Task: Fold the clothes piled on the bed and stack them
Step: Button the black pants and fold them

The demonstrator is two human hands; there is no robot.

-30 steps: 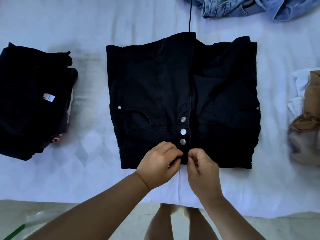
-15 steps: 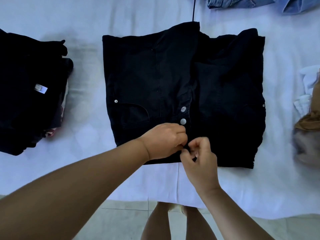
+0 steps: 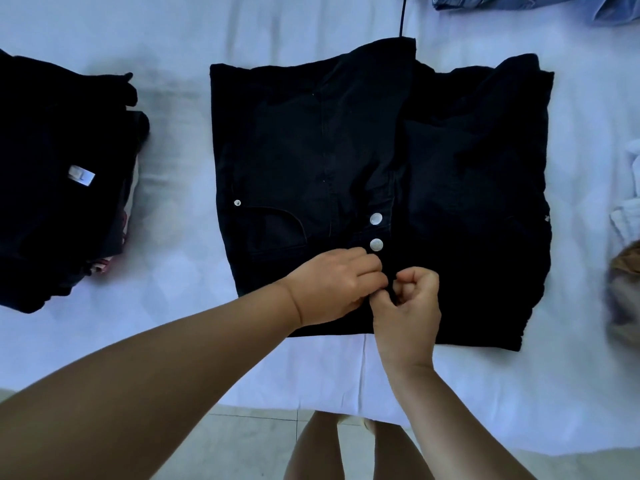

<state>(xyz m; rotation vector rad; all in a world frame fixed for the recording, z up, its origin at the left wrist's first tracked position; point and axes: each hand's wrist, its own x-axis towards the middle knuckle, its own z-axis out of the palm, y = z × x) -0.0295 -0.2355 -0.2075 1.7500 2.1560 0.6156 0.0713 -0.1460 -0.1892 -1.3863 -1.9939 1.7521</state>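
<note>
Black trousers [image 3: 311, 150] lie flat at the middle of the white bed [image 3: 173, 341], waistband toward the person at 6 o'clock and the folded bulk running away toward 12 o'clock. The button fly forms the long axis on which the coming move appears to turn: a near-vertical line from 6 to 12 o'clock, just right of the garment's centre.

Both hands meet on this line at its near end. The left hand [image 3: 334, 289] comes in from 8 o'clock, fingers curled and pinching the fly's left edge. The right hand [image 3: 408, 306] comes in from 5 o'clock, thumb and fingers curled on the right edge. The two hands touch, and neither is nearer. Whether a button sits between the fingers cannot be told.

Two silver buttons [image 3: 376, 232] show directly beyond the hands at 12 o'clock, with a small rivet [image 3: 237, 202] by the pocket at 10 o'clock. The cloth is dark, heavy-looking and smooth, with squared edges.

A stack of folded dark clothes [image 3: 52, 185] lies well apart at 9 o'clock. Unfolded blue denim [image 3: 519, 5] lies at 1 o'clock, pale and tan clothes [image 3: 627, 237] at 3 o'clock.
</note>
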